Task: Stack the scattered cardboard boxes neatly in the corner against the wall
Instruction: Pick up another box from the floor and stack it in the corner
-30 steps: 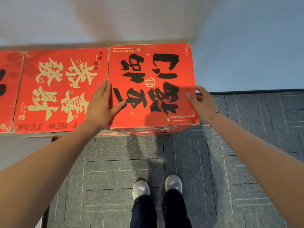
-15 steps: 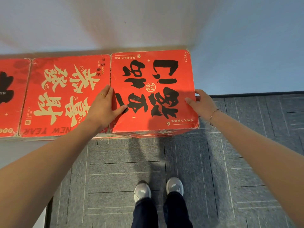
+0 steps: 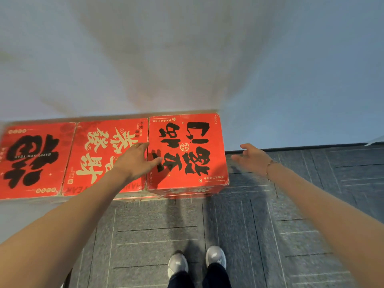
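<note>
Three red boxes line the wall (image 3: pixel 187 48). The left hand (image 3: pixel 136 161) hovers, fingers relaxed, over the seam between the middle box (image 3: pixel 99 150) and the right box (image 3: pixel 187 150). The right hand (image 3: pixel 252 157) hangs released, just right of that box, above the carpet (image 3: pixel 270 225).

You stood on grey carpet (image 3: pixel 239 225) in grey shoes (image 3: pixel 215 257); three red boxes (image 3: pixel 185 152) sat in a row against the wall (image 3: pixel 187 59).
</note>
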The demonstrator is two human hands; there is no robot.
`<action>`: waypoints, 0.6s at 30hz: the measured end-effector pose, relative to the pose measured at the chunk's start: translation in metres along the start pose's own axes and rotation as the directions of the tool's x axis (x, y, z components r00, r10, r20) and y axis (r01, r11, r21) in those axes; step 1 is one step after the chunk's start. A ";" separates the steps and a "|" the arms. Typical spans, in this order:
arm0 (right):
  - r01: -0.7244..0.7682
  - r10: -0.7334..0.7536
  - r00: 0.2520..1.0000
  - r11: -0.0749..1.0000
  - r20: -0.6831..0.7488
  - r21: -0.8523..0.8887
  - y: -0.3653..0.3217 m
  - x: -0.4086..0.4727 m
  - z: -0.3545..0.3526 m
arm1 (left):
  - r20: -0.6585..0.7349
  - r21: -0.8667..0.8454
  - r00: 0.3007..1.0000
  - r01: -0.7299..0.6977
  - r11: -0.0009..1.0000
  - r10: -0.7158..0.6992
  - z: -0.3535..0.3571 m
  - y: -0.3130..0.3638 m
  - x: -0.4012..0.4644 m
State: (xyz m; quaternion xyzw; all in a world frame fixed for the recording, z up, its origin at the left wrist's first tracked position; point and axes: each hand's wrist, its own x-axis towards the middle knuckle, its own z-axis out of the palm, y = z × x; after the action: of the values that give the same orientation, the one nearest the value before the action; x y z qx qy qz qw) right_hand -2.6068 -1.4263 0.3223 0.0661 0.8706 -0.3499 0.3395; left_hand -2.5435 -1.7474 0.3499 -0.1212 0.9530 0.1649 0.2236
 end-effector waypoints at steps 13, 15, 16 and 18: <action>0.040 -0.048 0.998 0.973 -0.029 -0.228 -0.044 -0.161 -0.109 | 0.071 -0.059 0.980 -0.180 0.982 0.184 -0.097 0.131 -0.105; 0.040 -0.046 0.999 0.966 -0.017 -0.256 -0.040 -0.190 -0.120 | 0.045 -0.034 0.972 -0.229 0.973 0.231 -0.105 0.156 -0.122; 0.037 -0.045 0.999 0.965 -0.025 -0.259 -0.039 -0.204 -0.126 | 0.026 -0.035 0.965 -0.261 0.965 0.262 -0.109 0.169 -0.129; 0.017 -0.030 0.998 0.973 -0.057 -0.230 -0.035 -0.228 -0.139 | 0.011 -0.041 0.945 -0.327 0.944 0.328 -0.115 0.193 -0.138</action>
State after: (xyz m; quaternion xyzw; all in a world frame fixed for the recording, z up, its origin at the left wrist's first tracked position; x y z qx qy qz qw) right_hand -2.5210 -1.3336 0.5602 0.0265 0.9157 -0.2487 0.3145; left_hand -2.5263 -1.5914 0.5618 0.0360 0.9545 0.2193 0.1989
